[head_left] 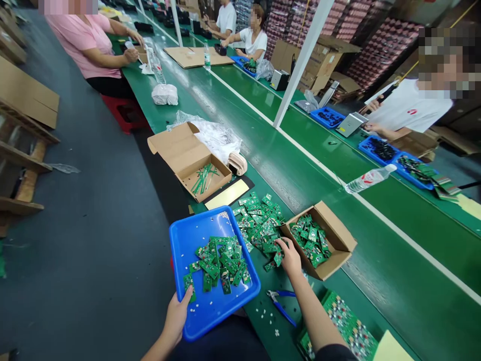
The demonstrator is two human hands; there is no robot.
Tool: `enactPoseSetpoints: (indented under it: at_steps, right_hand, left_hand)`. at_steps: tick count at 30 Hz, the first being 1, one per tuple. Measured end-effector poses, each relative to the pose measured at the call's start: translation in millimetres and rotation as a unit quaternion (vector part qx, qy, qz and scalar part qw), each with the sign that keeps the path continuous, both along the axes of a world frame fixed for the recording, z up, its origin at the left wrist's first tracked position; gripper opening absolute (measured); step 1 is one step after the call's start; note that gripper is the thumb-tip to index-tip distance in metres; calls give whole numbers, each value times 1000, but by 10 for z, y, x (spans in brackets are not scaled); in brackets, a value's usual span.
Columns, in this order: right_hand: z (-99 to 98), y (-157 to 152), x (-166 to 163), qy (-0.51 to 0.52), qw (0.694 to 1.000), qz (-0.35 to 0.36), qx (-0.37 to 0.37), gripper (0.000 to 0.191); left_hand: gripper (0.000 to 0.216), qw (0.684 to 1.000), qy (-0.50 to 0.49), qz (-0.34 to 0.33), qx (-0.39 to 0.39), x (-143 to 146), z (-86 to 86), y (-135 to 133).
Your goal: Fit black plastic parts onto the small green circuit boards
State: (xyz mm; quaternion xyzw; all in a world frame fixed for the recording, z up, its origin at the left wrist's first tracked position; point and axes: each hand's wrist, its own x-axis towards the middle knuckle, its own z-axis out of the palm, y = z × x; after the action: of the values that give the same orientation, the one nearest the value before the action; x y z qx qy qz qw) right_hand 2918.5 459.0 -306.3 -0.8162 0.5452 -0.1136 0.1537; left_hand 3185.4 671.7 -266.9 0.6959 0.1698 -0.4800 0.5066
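My left hand [176, 316] grips the lower left rim of a blue plastic tray [210, 321], thumb over the inside. The tray is tilted above my lap and holds a heap of small green circuit boards [225, 263] and some tiny pale scraps. My right hand [290, 258] reaches to the near edge of a loose pile of circuit boards [259, 220] on the bench, its fingers curled onto a small board [278, 258]. Right beside that hand, an open cardboard box [340, 238] contains more of these boards. Blue-handled cutters [281, 306] lie below my right wrist.
Larger board panels [349, 326] are stacked at lower right. Behind the tray stand a cardboard box with green strips [205, 178], a yellow pad [227, 194] and plastic bags [210, 133]. A bottle [370, 179] lies across the bench. Several people sit along the green bench [259, 130].
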Motion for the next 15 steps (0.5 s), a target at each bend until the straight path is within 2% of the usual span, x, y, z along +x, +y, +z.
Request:
enactPoseSetpoints:
  at_steps: [4, 7, 9, 15]
  right_hand:
    - [103, 50, -23, -48, 997, -53, -12, 50]
    - [187, 163, 188, -83, 995, -59, -12, 48]
    - [226, 291, 475, -96, 995, -31, 4, 48]
    - [266, 734, 1466, -79, 986, 121, 88, 55]
  left_hand:
    - [31, 1000, 0, -3, -3, -2, -13, -5]
    - [30, 1000, -5, -5, -4, -15, -8, 0]
    - [28, 1000, -8, -7, -3, -27, 0, 0]
    - [25, 1000, -12, -19, 7, -46, -1, -20]
